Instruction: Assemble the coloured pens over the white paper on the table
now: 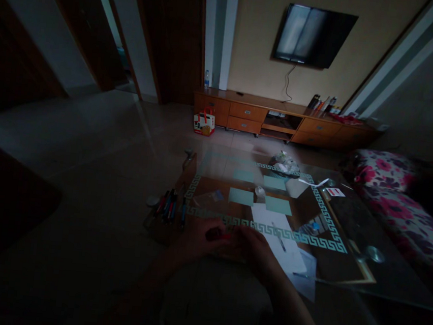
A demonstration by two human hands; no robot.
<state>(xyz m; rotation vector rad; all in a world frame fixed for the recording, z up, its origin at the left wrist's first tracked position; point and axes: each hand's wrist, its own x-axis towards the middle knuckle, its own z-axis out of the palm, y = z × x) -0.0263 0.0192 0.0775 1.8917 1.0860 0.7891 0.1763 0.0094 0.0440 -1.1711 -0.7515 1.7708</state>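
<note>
My left hand [194,239] and my right hand [252,247] meet at the near edge of a glass coffee table [332,232]. Both are closed around a small red object [219,236] held between them; the dim light hides what it is. Several pens [170,206] lie in a row just left of my left hand. Sheets of white paper [281,240] with a pen [280,238] on top lie right of my right hand.
Pale green paper squares [241,196] and a small white item [260,194] lie mid-table, a plastic bag [283,164] at its far end. A floral sofa [396,200] stands right. A wooden TV cabinet [282,120], wall TV [313,36] and red-white box [204,122] are beyond.
</note>
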